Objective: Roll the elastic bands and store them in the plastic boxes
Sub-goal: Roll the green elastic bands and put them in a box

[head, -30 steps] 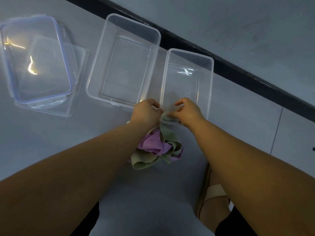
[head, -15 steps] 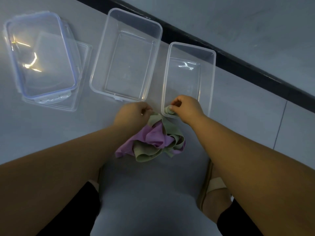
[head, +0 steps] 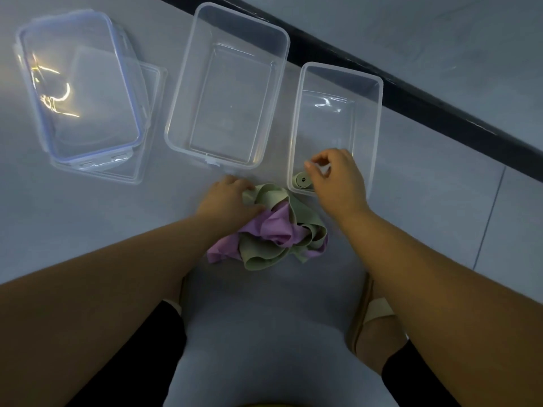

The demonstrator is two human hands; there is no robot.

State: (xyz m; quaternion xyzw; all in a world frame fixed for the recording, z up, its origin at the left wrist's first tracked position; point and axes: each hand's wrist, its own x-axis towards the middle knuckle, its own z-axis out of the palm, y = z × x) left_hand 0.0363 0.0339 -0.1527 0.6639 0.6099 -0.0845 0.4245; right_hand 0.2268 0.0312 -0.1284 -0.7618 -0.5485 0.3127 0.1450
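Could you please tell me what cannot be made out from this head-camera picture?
- Head view: whether the right hand touches the rolled green band in the small box; its thumb overlaps the roll.
- Head view: how many bands the pile holds; they tangle, and the left hand covers part.
- Head view: whether the left hand grips or only presses the pile; its palm side is hidden.

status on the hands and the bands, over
left hand grips the loose bands. right hand open over the small box, one rolled band in its near corner. large box empty, nothing in the way.
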